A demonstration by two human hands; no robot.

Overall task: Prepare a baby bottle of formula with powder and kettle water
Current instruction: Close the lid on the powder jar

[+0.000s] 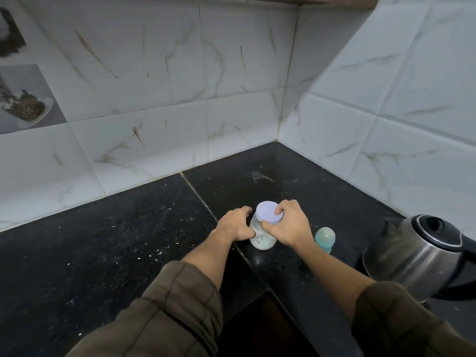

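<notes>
Two hands on one jar, both closed on it.
Jar point(262, 238): clear, upright on the black worktop point(103, 253), well in from the back corner where the tiled walls meet; pale powder or milky content in the bottom part, can't tell which.
Lid point(269, 212): pale lilac disc, sits flat on the jar mouth.
Right hand point(286, 225): fingers curled tight around the lid rim, thumb on the near edge, other fingers over the far-right edge; narrow grip, holding the lid.
Left hand point(237, 222): wrapped on the jar's left side, thumb low on the glass front, fingertips reaching behind the neck; closed on the body.
Bottle cap point(325, 237): teal, domed, stands on the worktop just right of the right wrist, apart from the jar.
Kettle point(417, 256): steel with black lid rim and handle, near the worktop's right edge, well apart from the jar.
Sleeves point(180, 305): brown, pushed up on both forearms.
Worktop surface: white specks scattered left of the jar, wet smear toward the back corner.
</notes>
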